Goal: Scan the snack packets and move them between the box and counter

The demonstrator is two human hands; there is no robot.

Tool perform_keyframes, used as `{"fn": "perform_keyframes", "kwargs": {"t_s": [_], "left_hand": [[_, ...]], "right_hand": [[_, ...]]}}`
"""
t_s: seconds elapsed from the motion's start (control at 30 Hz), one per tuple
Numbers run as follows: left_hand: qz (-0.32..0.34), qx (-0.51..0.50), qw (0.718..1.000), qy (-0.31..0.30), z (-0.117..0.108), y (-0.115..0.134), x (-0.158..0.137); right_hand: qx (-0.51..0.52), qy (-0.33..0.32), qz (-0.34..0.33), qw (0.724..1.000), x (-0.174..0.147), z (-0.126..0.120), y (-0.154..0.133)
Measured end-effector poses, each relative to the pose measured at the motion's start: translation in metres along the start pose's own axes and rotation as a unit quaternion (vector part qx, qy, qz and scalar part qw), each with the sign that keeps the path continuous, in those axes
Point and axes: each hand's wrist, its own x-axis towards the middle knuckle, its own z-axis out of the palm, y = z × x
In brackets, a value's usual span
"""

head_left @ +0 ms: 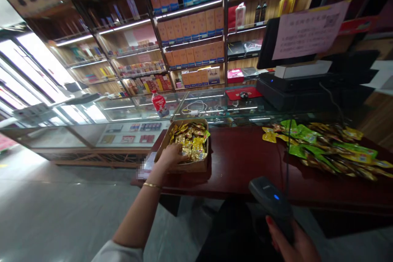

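Status, as judged: approx. mid-job. One lot of gold pkts [198, 144] is sitting in the open cardboard box [193, 167], filling much of it; a big loose pile, gold w/ green & yellow pkts [325, 147], is lying on the R side of the dark red table [239, 155]. Which lot is done & which is left: can't tell.

L hand [172, 154], qty 1: resting over the box's near L corner, fingers partly curled, bending down onto the pkts. Boxed pkts are lying under & just beyond the fingertips; whether any is being pinched, can't tell.

R hand [294, 241], qty 1: holding a handheld scanner [273, 198], fingers closing round the handle, blue light showing, well apart from the box.

Misc.: red-labelled bottle [159, 103] is standing on the glass counter [135, 108] behind.
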Motion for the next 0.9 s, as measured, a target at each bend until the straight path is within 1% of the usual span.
{"fn": "perform_keyframes", "kwargs": {"t_s": [0.07,0.17,0.23,0.27,0.3,0.33,0.37,0.4,0.43,0.47,0.5,0.53,0.57,0.63,0.7,0.73,0.8,0.9], "left_hand": [[0.011,-0.009,1.0,0.013,0.011,0.001,-0.005],[-0.025,-0.038,0.997,0.061,0.02,0.007,-0.011],[-0.065,-0.092,0.988,0.108,0.02,0.011,-0.016],[-0.076,-0.146,0.976,0.141,0.019,0.013,-0.018],[-0.076,-0.219,0.955,0.185,0.016,0.016,-0.022],[-0.062,-0.306,0.921,0.233,0.014,0.021,-0.026],[-0.038,-0.395,0.875,0.276,0.012,0.029,-0.03],[-0.009,-0.474,0.826,0.306,0.011,0.039,-0.035],[0.017,-0.538,0.782,0.315,0.011,0.052,-0.04],[0.035,-0.585,0.752,0.302,0.014,0.068,-0.045],[0.045,-0.615,0.739,0.274,0.021,0.086,-0.05],[0.051,-0.628,0.739,0.239,0.03,0.105,-0.053],[0.054,-0.627,0.75,0.204,0.041,0.124,-0.055],[0.061,-0.597,0.789,0.131,0.069,0.16,-0.055],[0.066,-0.563,0.82,0.082,0.096,0.185,-0.052],[0.07,-0.552,0.828,0.071,0.107,0.192,-0.05],[0.084,-0.553,0.827,0.058,0.124,0.198,-0.046],[0.1,-0.592,0.8,0.015,0.134,0.193,-0.045]], "right_hand": [[-0.002,0.0,-0.007,1.0,-0.003,0.003,-0.004],[-0.003,-0.005,-0.015,1.0,-0.006,0.005,-0.006],[-0.006,0.001,-0.025,1.0,-0.008,0.003,-0.006],[-0.007,0.004,-0.027,1.0,-0.008,0.003,-0.007],[-0.007,0.007,-0.028,1.0,-0.009,0.003,-0.007],[-0.004,0.009,-0.028,1.0,-0.01,0.003,-0.009],[0.001,0.016,-0.028,0.999,-0.012,0.003,-0.011],[0.005,0.026,-0.028,0.999,-0.013,0.004,-0.013],[0.01,0.04,-0.031,0.999,-0.014,0.005,-0.016],[0.015,0.055,-0.035,0.998,-0.016,0.006,-0.02],[0.019,0.07,-0.041,0.997,-0.016,0.007,-0.023],[0.022,0.082,-0.046,0.995,-0.017,0.007,-0.026],[0.026,0.088,-0.05,0.995,-0.017,0.007,-0.028],[0.025,0.085,-0.056,0.994,-0.015,0.005,-0.03],[0.012,0.067,-0.055,0.996,-0.013,0.002,-0.028],[0.004,0.054,-0.053,0.997,-0.012,0.001,-0.025],[-0.008,0.034,-0.049,0.998,-0.011,-0.002,-0.02],[-0.004,0.014,-0.044,0.999,-0.01,-0.002,-0.013]]}}
